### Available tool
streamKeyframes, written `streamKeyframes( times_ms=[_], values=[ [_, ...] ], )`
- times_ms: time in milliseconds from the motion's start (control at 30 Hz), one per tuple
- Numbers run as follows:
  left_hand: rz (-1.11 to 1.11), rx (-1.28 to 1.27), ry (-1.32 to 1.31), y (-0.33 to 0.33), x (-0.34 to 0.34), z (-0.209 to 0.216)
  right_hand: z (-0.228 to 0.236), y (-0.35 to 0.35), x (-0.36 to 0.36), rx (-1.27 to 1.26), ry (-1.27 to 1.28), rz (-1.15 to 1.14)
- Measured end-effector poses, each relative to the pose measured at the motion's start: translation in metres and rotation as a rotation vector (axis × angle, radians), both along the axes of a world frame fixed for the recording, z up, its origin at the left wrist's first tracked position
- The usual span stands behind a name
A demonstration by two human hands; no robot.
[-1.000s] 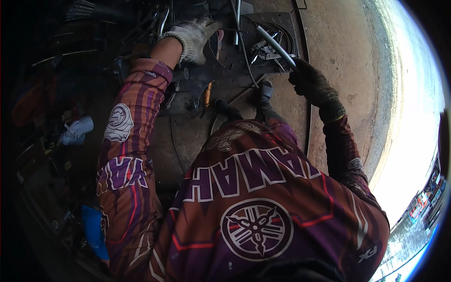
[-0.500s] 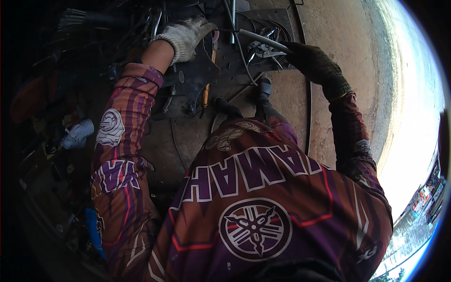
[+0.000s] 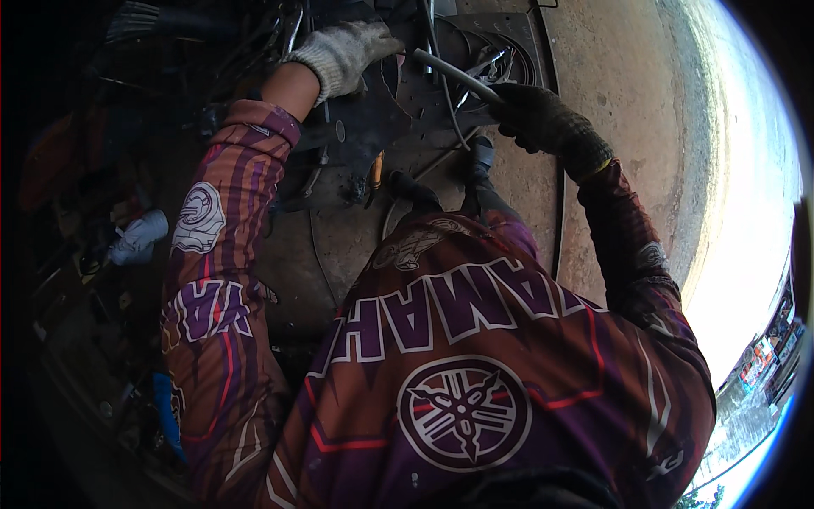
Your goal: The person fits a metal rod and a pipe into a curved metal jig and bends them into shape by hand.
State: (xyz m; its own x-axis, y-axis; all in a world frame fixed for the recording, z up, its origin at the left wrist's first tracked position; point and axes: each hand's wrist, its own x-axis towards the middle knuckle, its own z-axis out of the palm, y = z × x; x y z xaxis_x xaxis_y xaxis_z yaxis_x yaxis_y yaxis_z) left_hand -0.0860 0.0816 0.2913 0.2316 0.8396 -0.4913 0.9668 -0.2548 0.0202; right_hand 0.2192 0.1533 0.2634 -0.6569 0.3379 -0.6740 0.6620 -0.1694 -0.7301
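Note:
My right hand (image 3: 543,123), in a dark, dirty knit glove, is closed around the lower end of a grey metal tube (image 3: 454,72). The tube slants up and left, its free end close to my left fingertips. My left hand (image 3: 348,55) wears a pale knit glove and reaches over a dark metal work surface (image 3: 356,131). Its fingers stretch to the right, with the thumb apart below them. I see nothing clearly held there, though its palm side is hidden. Behind the tube, shiny metal tools (image 3: 490,66) lie on a dark plate, partly covered.
A cable (image 3: 451,110) runs down past the tube. An orange-handled tool (image 3: 376,170) hangs at the work surface's near edge. My feet (image 3: 481,153) stand close by on the brown floor (image 3: 610,85). A crumpled white thing (image 3: 138,237) lies among dark clutter at left.
My right hand has moved left and slightly down with the tube, bringing the tube's free end nearer my left hand. My left hand has shifted slightly right and up, its fingers now stretched farther out.

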Motion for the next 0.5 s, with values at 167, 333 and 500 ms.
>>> streamKeyframes(
  times_ms=[167, 333, 500],
  values=[
    [-0.037, -0.027, -0.038, 0.004, 0.001, 0.002, 0.008, -0.033, 0.002, -0.063, 0.001, -0.095],
    [-0.082, 0.023, -0.085, 0.002, -0.005, -0.006, 0.000, -0.071, 0.002, -0.115, 0.072, -0.234],
    [-0.101, 0.028, -0.140, 0.002, -0.003, -0.005, -0.010, -0.105, 0.001, -0.163, 0.070, -0.347]
  ],
)
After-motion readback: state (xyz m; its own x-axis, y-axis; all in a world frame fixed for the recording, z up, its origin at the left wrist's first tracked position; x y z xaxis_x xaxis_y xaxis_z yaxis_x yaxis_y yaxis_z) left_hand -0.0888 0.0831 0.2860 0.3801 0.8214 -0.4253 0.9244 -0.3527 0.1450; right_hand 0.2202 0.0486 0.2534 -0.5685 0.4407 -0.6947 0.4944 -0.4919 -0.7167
